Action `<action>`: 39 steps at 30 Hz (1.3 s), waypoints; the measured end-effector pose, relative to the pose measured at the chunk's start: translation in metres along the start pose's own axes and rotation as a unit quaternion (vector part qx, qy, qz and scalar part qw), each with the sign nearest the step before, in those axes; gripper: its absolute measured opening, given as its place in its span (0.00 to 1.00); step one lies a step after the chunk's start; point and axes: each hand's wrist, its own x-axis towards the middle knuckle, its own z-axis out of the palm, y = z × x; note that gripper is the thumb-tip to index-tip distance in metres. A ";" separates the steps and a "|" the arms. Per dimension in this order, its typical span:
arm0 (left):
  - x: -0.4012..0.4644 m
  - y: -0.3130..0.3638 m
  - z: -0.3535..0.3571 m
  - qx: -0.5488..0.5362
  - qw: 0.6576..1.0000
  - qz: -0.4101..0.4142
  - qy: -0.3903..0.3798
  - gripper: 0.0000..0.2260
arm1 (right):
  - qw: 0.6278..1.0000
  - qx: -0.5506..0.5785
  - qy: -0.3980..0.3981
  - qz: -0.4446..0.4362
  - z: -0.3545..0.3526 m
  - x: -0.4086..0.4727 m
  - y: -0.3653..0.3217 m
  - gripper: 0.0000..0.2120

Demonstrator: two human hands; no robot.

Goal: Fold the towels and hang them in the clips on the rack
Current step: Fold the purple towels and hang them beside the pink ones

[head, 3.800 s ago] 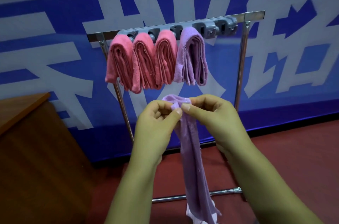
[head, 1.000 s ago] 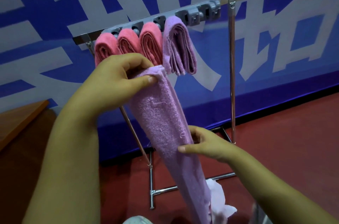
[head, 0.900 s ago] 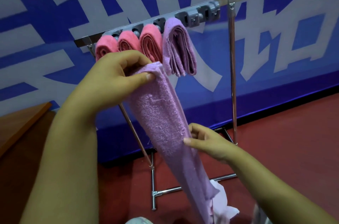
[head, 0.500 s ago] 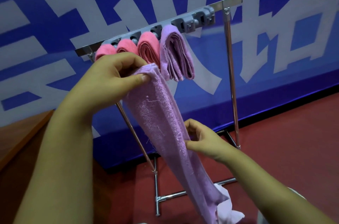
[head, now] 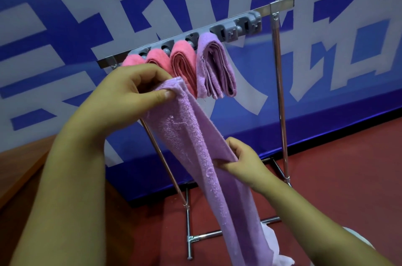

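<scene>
In front of the rack, left hand pinches the purple towel top, right hand grips it midway; the rest dangles below both grips.

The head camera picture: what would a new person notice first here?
First, the long purple towel in the middle, its top pinched by the left hand and its edge held lower by the right hand. Behind, three pink towels and a folded purple one hang on the rack.
</scene>
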 end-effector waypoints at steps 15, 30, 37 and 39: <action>0.010 0.002 -0.001 -0.014 1.000 -0.006 0.017 0.10 | 0.987 0.134 -0.048 -0.080 0.001 -0.008 -0.022 0.02; 0.011 -0.012 -0.002 -0.012 1.000 -0.009 0.017 0.04 | 0.987 -0.071 -0.007 -0.142 0.015 -0.002 -0.005 0.14; 0.007 -0.015 -0.007 -0.038 0.999 -0.017 0.027 0.09 | 0.953 -0.174 0.046 -0.245 0.008 -0.007 -0.003 0.11; 0.008 -0.015 -0.006 -0.039 0.999 -0.018 0.031 0.08 | 0.953 -0.162 0.039 -0.252 0.005 -0.011 -0.005 0.08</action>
